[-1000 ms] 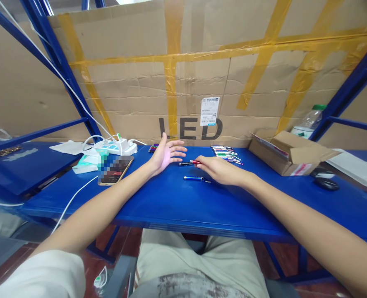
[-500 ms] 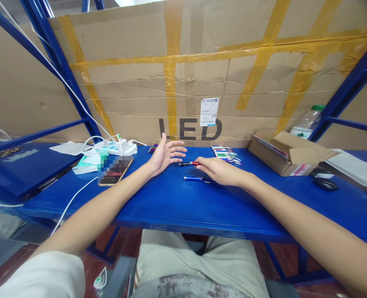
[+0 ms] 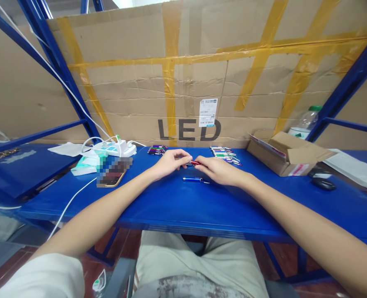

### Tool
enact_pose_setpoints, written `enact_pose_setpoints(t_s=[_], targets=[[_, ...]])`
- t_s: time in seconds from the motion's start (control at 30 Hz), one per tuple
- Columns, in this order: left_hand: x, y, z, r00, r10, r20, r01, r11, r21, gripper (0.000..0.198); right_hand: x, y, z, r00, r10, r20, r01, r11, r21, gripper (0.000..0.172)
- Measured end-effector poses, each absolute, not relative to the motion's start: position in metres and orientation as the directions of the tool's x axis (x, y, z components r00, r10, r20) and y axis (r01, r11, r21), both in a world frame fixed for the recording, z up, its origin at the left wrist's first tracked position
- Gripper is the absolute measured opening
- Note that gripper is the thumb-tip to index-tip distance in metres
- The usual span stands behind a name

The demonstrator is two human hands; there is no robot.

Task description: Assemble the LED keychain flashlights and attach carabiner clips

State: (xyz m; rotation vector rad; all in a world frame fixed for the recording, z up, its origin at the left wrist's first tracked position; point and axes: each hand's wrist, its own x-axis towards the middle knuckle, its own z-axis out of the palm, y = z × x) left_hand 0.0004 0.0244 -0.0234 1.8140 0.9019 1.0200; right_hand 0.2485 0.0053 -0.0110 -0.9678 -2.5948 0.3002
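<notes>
A red pen (image 3: 195,163) is pinched in the fingers of my right hand (image 3: 222,170), just above the blue tabletop. My left hand (image 3: 171,164) has its curled fingers closed around the pen's other end, with the fingertips partly hiding it. Below both hands a blue pen (image 3: 195,179) lies flat on the table. Behind my right hand rests a row of several pens (image 3: 225,155) in mixed colours. Another small bundle of dark purple and green pens (image 3: 157,150) lies behind my left hand.
At the right stand an open cardboard box (image 3: 285,153), a plastic bottle (image 3: 305,122) and a black mouse (image 3: 324,184). On the left are a phone (image 3: 115,176), a tissue pack (image 3: 85,163) and a white power strip (image 3: 115,148) with cables. A large cardboard sheet (image 3: 133,95) backs the table (image 3: 183,207).
My left hand, spread open before, has moved right and closed on the end of the red pen. My right hand still holds the pen at about the same place.
</notes>
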Motion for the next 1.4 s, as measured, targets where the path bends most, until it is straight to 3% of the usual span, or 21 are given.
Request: enact_pose_setpoints(t_s=[0.37, 0.73, 0.97, 1.27, 1.4], targets=[[-0.005, 0.023, -0.028, 0.486, 0.75, 0.449, 0.451, -0.655, 0.606, 0.033, 0.253, 0.014, -0.015, -0.688, 0.678, 0.257, 0.601, 0.732, -0.321, 0.027], [-0.013, 0.025, -0.021, 0.568, 0.735, 0.37, 0.648, -0.677, 0.348, 0.02, 0.262, 0.031, -0.029, -0.728, 0.621, 0.29, 0.559, 0.783, -0.275, 0.034], [-0.015, 0.024, -0.018, 0.594, 0.759, 0.267, 0.711, -0.65, 0.267, 0.022, 0.261, 0.033, -0.032, -0.741, 0.616, 0.266, 0.548, 0.785, -0.289, 0.036], [-0.019, 0.026, -0.018, 0.573, 0.796, 0.196, 0.771, -0.604, 0.202, 0.021, 0.262, 0.032, -0.03, -0.686, 0.694, 0.219, 0.607, 0.711, -0.355, 0.013], [-0.019, 0.026, -0.017, 0.567, 0.802, 0.185, 0.785, -0.595, 0.175, 0.022, 0.262, 0.033, -0.029, -0.688, 0.693, 0.218, 0.611, 0.714, -0.343, 0.011]])
